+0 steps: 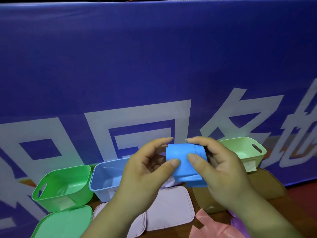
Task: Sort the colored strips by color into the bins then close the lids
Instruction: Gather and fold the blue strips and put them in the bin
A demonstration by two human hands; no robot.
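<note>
Strip [178, 150], blue, folded thick, pinched mid-frame between my left hand [142, 172] and right hand [221, 170]. Green bin [68, 200], blue bin [103, 193] lower left: open-topped, insides show bare plastic.

The table [302, 206] bears a green bin [63, 184], blue bin [106, 179], pink lid [169, 206], pink strip [216, 227].

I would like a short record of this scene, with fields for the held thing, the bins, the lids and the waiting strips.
held: folded blue strip, pinched by left hand and right hand above the bins
bins: green bin, blue bin, pale green bin, all open
lids: green lid, two pink lids, brown lid, all off the bins
waiting: pink strip at the near edge
</note>
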